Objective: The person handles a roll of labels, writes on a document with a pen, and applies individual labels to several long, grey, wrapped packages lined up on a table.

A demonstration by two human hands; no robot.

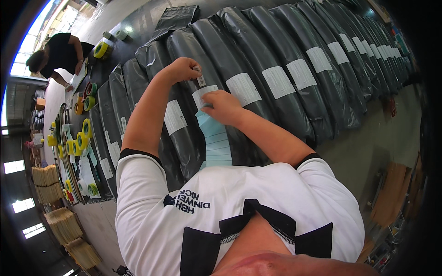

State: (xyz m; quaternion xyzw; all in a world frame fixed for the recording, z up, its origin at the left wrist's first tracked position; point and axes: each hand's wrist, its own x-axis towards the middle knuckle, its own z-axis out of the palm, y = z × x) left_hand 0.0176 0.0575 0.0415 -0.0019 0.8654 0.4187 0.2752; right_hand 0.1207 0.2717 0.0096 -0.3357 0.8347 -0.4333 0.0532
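Note:
My left hand is raised over a row of dark grey plastic-wrapped packages, pinching a small white printed sticker between thumb and fingers. Right below it, my right hand closes on the top of a pale blue strip of label backing. That strip hangs down toward my shirt, with cross lines between its sections. Beside my right fingertips, a white printed label lies on the grey package under my hands. Part of this label is hidden by my right hand.
More grey packages with white labels run side by side to the far right. At left, rolls of yellow tape and papers lie on a table. Another person bends over a board at the far left. Cardboard stacks stand lower left.

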